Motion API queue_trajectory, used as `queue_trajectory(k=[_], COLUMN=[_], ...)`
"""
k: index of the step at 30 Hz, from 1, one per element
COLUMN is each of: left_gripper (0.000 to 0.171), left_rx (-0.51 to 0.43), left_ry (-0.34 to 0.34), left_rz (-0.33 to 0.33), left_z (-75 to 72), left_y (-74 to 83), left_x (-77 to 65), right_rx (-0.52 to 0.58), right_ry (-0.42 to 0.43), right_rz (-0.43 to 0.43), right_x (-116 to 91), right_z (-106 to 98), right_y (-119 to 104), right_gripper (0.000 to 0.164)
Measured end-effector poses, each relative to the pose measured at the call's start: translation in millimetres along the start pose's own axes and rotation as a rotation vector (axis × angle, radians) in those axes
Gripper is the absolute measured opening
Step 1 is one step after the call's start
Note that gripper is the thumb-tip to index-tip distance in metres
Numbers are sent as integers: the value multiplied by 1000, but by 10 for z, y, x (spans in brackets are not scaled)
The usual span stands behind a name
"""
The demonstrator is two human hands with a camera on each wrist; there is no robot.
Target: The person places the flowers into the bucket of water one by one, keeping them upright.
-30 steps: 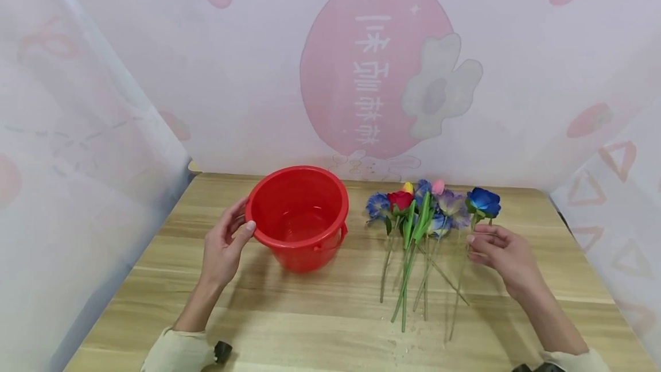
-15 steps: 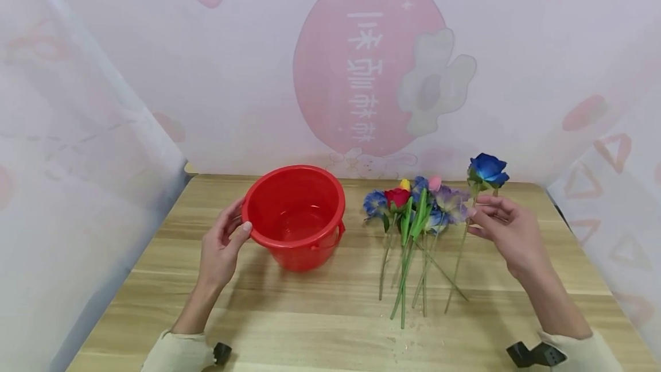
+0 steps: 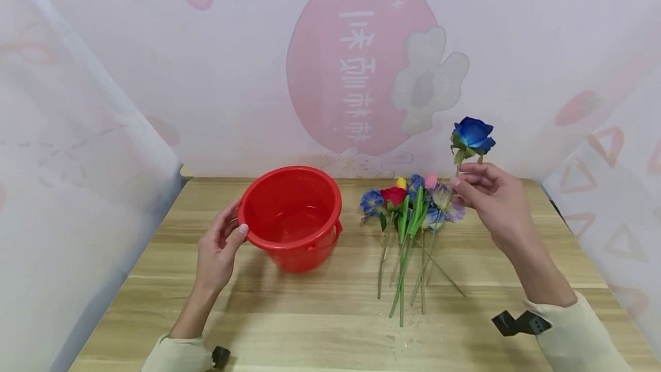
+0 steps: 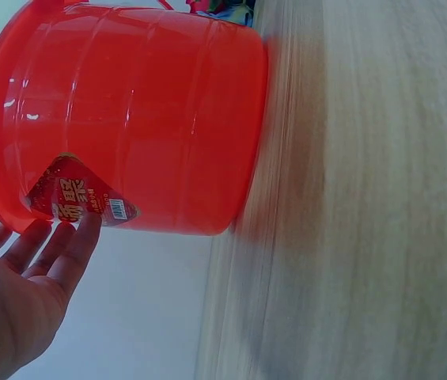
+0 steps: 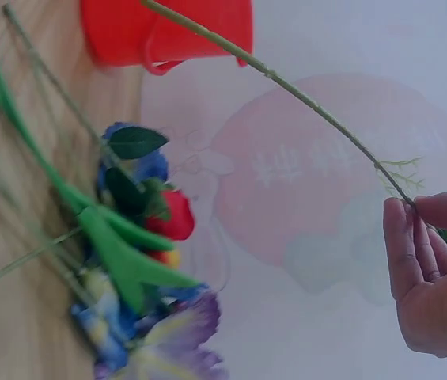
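My left hand holds the red bucket at its left side. The thumb lies at the rim and the other fingers touch the outer wall, beside a label in the left wrist view. Between thumb and fingertips, my right hand pinches the stem of a blue artificial rose, just below the bloom. The rose is raised off the table, and its long stem slants toward the bucket in the right wrist view. Inside, the bucket shows only its bare floor.
Several artificial flowers lie right of the bucket, among them a red rose, a blue flower, a purple flower and green stems. The wooden table ends at a printed backdrop.
My right hand has lifted the blue rose upward from beside the other flowers, clear of the table. The left hand stays on the bucket, and the view has shifted slightly.
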State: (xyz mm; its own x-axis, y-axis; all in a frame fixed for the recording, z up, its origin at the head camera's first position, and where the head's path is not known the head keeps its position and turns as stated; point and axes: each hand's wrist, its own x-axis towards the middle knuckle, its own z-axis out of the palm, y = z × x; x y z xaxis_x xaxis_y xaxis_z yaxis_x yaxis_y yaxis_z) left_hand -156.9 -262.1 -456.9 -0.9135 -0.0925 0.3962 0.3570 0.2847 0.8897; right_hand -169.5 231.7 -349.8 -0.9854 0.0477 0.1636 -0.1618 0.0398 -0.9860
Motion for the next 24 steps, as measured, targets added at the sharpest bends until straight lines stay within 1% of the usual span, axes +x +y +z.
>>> queue_trajectory(k=[8, 16, 21, 24], left_gripper=[56, 54, 54, 54], left_rx=[7, 5, 5, 2], left_ry=[-2, 1, 0, 2], left_rz=[-7, -9, -11, -15], left_z=[-7, -7, -4, 0], left_y=[-14, -10, -2, 0], left_x=[-3, 5, 2, -3], right_rx=[24, 24, 12, 22], right_ry=[-18, -29, -22, -32], right_rz=[-68, -100, -119, -129], right_x=[144, 295, 394, 445], right_z=[207, 417, 583, 680], right_y=[-220, -366, -475, -534], right_gripper=[23, 24, 23, 23])
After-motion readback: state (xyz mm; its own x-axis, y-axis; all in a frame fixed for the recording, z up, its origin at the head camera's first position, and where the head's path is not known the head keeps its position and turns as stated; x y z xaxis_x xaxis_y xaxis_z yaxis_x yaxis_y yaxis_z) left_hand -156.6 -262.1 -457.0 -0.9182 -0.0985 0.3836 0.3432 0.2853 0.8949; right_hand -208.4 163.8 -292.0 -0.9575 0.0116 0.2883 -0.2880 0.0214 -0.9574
